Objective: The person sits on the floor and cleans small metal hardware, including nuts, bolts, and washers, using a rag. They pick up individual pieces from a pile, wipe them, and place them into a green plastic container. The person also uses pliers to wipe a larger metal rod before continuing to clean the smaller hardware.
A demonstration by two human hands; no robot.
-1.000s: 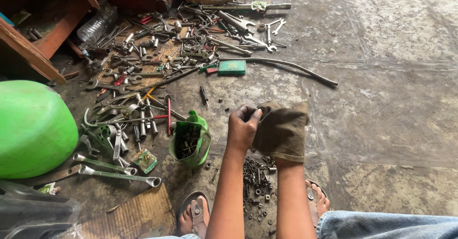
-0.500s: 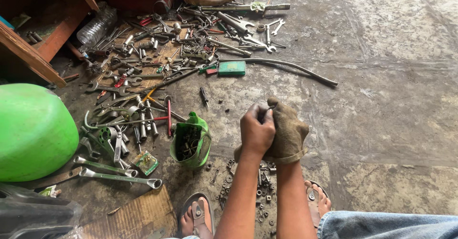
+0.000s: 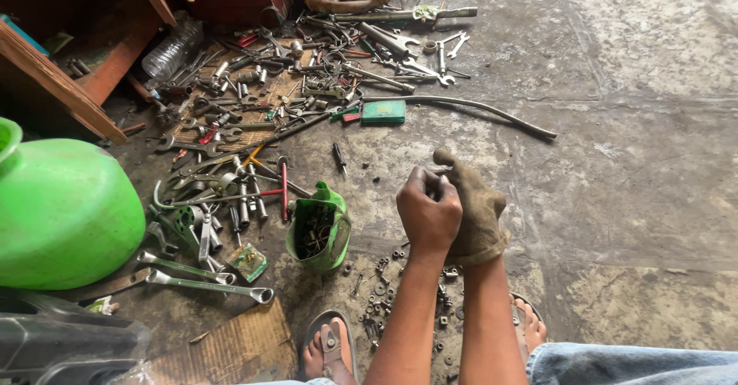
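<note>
My right hand [image 3: 478,214] wears a worn brown glove, its back rounded and its fingers curled out of sight; the glove's thumb sticks up. My bare left hand [image 3: 425,210] is a fist pressed against the glove's palm side, gripping the glove there. Both hands hover over a scatter of small nuts and bolts [image 3: 382,291] on the concrete floor. Just left of them stands a cut green plastic container [image 3: 332,235] holding bolts.
Many wrenches and sockets [image 3: 231,146] cover the floor to the left and rear, beside a big green jug [image 3: 61,208]. A green box [image 3: 383,112] and a bent rod [image 3: 492,112] lie behind. My sandalled feet [image 3: 329,345] are below. A wooden shelf [image 3: 69,70] stands at far left.
The glove hung loose and spread a second ago. It now sits snug on my right hand, and my left fist has closed tighter against it, slightly lower.
</note>
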